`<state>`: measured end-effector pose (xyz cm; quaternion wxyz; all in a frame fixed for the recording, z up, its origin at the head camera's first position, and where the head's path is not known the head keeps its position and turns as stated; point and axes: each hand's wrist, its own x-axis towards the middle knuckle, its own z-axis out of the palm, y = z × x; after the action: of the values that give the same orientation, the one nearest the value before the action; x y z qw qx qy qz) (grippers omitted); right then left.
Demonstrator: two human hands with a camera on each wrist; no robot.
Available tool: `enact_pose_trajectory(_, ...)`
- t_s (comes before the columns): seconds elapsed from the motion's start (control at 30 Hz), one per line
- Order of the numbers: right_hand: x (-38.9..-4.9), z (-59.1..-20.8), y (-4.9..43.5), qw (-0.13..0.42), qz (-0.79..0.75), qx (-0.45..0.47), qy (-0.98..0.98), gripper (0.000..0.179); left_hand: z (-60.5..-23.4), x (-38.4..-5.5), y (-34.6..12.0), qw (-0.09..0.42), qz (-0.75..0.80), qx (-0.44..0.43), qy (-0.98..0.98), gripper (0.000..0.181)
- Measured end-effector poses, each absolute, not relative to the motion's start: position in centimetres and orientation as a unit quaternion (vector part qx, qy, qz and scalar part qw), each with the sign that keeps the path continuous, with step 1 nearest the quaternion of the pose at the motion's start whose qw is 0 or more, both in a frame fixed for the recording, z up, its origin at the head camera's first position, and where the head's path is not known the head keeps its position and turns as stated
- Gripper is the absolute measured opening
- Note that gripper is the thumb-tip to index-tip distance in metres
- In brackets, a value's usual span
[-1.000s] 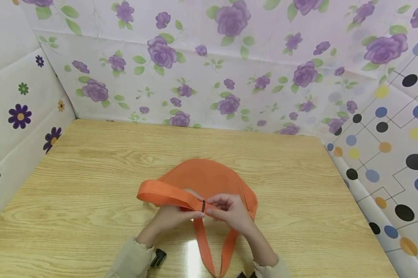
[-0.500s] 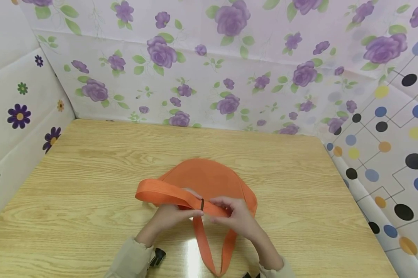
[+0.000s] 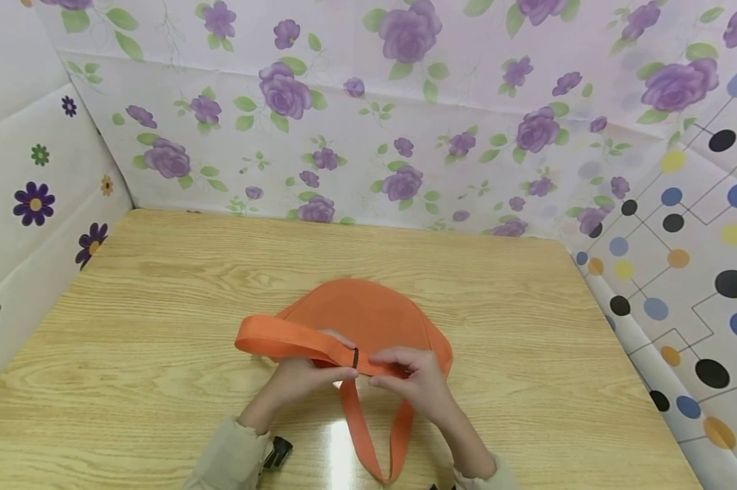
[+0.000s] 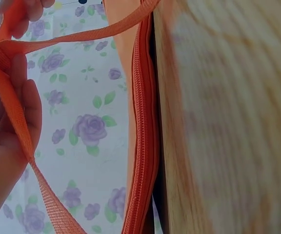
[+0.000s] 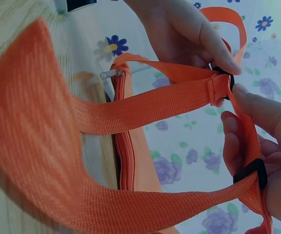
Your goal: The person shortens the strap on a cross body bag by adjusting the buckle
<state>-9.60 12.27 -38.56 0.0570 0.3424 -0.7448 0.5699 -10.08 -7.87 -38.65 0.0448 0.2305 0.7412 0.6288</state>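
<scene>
An orange bag [image 3: 362, 306] with a long zipper [image 4: 140, 117] lies on the wooden table. My left hand [image 3: 303, 381] holds its orange strap [image 3: 282, 337] at a black strap slider [image 3: 355, 358], thumb along the front edge. Just right of that slider, my right hand [image 3: 420, 378] pinches the strap between thumb and fingers. In the right wrist view, a second black slider [image 5: 251, 173] sits on the webbing beside my right hand. A loop of strap stands out to the left of my left hand. Another strap loop [image 3: 358, 435] hangs toward me below both hands.
The wooden table [image 3: 160, 306] spreads around the bag. Floral sheeting [image 3: 344, 136] rises behind it, with patterned sheets on both sides. A black clip-like piece [image 3: 277, 452] is beside my left sleeve [image 3: 230, 456]. A zipper pull [image 5: 112, 74] shows at the bag's end.
My right hand has slid a little right along the strap, away from the slider. The strap loop at the left has shifted slightly left; my left hand stays nearly in place.
</scene>
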Motion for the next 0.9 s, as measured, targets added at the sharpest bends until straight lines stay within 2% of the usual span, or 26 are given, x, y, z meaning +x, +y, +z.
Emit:
enact_pose_trajectory(0.2, -9.7, -38.7, 12.0, 0.061, 0.596, 0.348, -0.721, 0.021, -38.6, -10.1, -7.9, 0.041, 0.628, 0.236, 0.74, 0.025)
enact_pose_trajectory(0.57, -10.6, -41.4, 12.4, 0.011, 0.645, 0.32, -0.694, 0.022, -39.0, -10.2, -8.0, 0.032, 0.631, 0.246, 0.735, 0.026)
enact_pose_trajectory(0.9, -10.7, -41.4, 12.0, -0.008, 0.655, 0.324, -0.683, 0.023, -39.3, -10.3, -7.8, 0.062, 0.645, 0.248, 0.72, 0.025)
